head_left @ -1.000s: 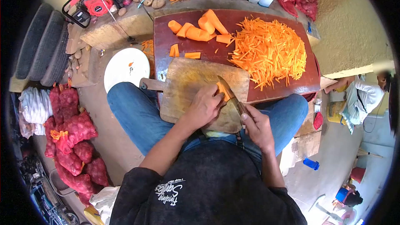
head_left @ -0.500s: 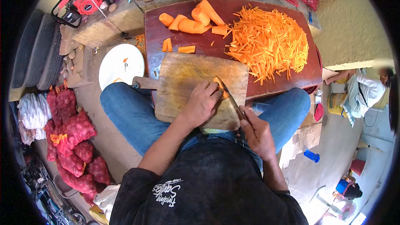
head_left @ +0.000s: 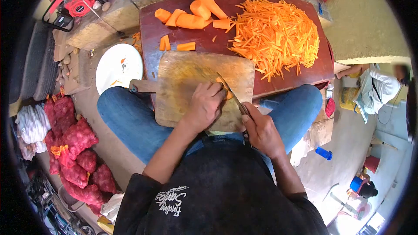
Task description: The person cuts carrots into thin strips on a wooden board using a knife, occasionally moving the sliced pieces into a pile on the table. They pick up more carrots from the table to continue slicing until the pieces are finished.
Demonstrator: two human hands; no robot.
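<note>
A wooden cutting board (head_left: 176, 72) with a handle rests across my lap against the table. My left hand (head_left: 203, 105) lies on it with curled fingers, pressing down a piece of carrot (head_left: 219, 79) that they partly cover. My right hand (head_left: 263, 132) is wrapped round the handle of a knife (head_left: 232, 91). The blade slants up and to the left along my left fingertips, at the carrot. Beyond the board are two short carrot blocks (head_left: 186, 46), several peeled carrot chunks (head_left: 190, 21) and a large heap of carrot sticks (head_left: 278, 37).
The dark red table (head_left: 150, 56) carries the carrots. A white round lid or plate (head_left: 114, 67) sits left of it. Red net sacks (head_left: 80, 137) stand on the floor at left. A blue bottle (head_left: 323, 153) lies at right. Another person (head_left: 383, 85) sits at far right.
The whole view has shifted, so the table and board appear farther left and slightly higher. Both hands stay at the carrot, with the knife blade still beside my left fingers.
</note>
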